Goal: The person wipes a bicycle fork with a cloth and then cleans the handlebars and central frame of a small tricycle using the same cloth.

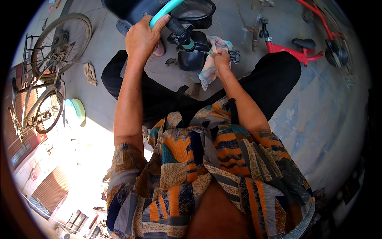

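My left hand (142, 40) is closed around a turquoise curved bar (162, 13) on a child's tricycle-like ride-on. In my right hand (221, 61) is a pale, multicoloured cloth (209, 70), bunched against the side of the ride-on's black front part (191, 59). A black pedal (234, 56) sticks out just right of the cloth, and another pedal (171, 61) shows on the opposite side. Between my hands are a black ribbed grip (176, 26) and a turquoise collar (189, 46). Farther off are a black seat or tub (128, 10) and a black-rimmed basket-like part (194, 22).
A bicycle (47, 71) stands at the left, with a crumpled tan cloth (89, 73) and a pale green basin (78, 111) near it on the floor. To the right lies a red child's bike frame (286, 52) with a black saddle (303, 43). My bent knees flank the ride-on.
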The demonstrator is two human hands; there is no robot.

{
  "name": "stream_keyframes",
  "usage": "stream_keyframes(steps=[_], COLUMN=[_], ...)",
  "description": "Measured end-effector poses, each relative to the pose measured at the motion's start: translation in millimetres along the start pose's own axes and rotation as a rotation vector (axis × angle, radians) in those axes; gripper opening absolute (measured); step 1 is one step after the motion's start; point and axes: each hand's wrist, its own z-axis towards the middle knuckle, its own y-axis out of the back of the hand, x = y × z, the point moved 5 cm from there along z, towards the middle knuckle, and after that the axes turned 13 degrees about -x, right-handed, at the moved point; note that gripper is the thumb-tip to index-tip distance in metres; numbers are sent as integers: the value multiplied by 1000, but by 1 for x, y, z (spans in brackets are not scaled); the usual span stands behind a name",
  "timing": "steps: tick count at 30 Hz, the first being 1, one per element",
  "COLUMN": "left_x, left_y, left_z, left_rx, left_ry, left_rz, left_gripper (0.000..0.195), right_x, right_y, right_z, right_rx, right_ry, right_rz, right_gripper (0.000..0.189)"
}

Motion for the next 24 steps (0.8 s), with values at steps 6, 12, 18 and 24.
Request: stream_keyframes(steps=[6, 12, 18, 24], left_x=[7, -31, 15, 57], left_y=[12, -6, -118, -104], left_z=[-8, -113, -175, -164], left_rx=[-459, -164, 512, 249], left_ry=[-191, -288, 433, 969], left_rz=[-361, -411, -954, -1000], left_gripper=[39, 38, 55, 24], right_x=[16, 39, 52, 93], right_y=[-8, -19, -19, 5], right_z=[-37, -85, -101, -49], right_rx=[150, 472, 670, 303], right_ry=[-167, -170, -311, 186], right_rz=[238, 301, 242, -116], right_gripper=[18, 12, 15, 20])
